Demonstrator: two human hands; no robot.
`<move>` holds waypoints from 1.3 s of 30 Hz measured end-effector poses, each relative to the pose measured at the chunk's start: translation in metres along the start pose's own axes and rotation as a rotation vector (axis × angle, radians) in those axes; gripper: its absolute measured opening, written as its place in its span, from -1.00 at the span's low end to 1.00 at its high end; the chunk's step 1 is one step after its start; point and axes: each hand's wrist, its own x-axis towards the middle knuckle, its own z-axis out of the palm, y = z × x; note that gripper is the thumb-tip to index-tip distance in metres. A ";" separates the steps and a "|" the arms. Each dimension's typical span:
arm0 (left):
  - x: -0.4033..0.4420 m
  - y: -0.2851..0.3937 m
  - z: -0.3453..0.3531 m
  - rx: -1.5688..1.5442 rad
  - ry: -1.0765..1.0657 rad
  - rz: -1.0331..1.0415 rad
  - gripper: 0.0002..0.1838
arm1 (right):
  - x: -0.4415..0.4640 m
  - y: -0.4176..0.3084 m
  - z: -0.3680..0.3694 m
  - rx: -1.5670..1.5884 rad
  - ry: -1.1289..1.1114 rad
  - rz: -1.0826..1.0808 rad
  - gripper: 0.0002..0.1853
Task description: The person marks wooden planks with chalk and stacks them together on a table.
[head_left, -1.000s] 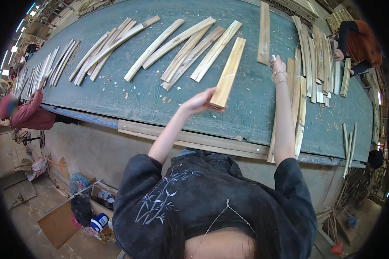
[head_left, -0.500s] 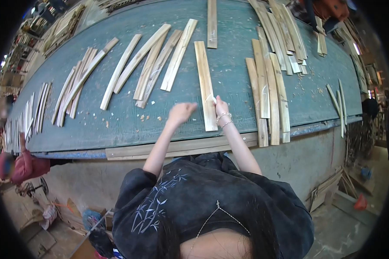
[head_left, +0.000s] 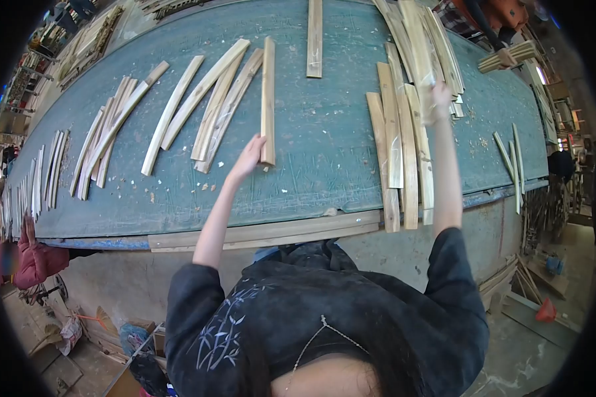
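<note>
My left hand (head_left: 250, 153) grips the lower end of a wooden strip (head_left: 268, 96), its fingers closed on the near edge. This strip stands nearly straight away from me over the green tabletop (head_left: 331, 132). Farther right, my right hand (head_left: 437, 104) is closed at the near end of a pale wooden strip (head_left: 418, 49), over a pile of strips; blur and the hand partly hide the grip. Just nearer me, several strips (head_left: 409, 159) lie side by side, their ends past the table edge.
Several strips (head_left: 205, 96) lie in groups on the left. Another strip (head_left: 314, 40) lies at the far middle. At upper right, a co-worker's hand (head_left: 506, 58) holds a bundle of strips. A person in a red top (head_left: 36, 261) is at far left. Wood chips are scattered about.
My right hand has moved right and away to the pile. My left hand, earlier without a strip, has moved left and now grips one. The co-worker's bundle has swung from upright to sideways.
</note>
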 end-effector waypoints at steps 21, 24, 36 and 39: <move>0.002 0.042 0.137 -0.337 -0.063 -0.313 -0.54 | -0.022 0.170 0.013 0.588 -0.064 0.804 -0.54; 0.015 0.039 0.156 -0.207 -0.016 -0.299 -0.60 | -0.031 0.152 0.016 0.286 -0.112 0.557 -0.52; 0.036 0.033 0.248 -0.784 -0.245 -0.388 -0.50 | -0.119 0.098 0.029 0.329 -0.168 0.647 -0.52; 0.018 0.021 0.227 -0.733 -0.216 -0.371 -0.50 | -0.148 0.098 0.043 0.566 -0.178 0.750 -0.53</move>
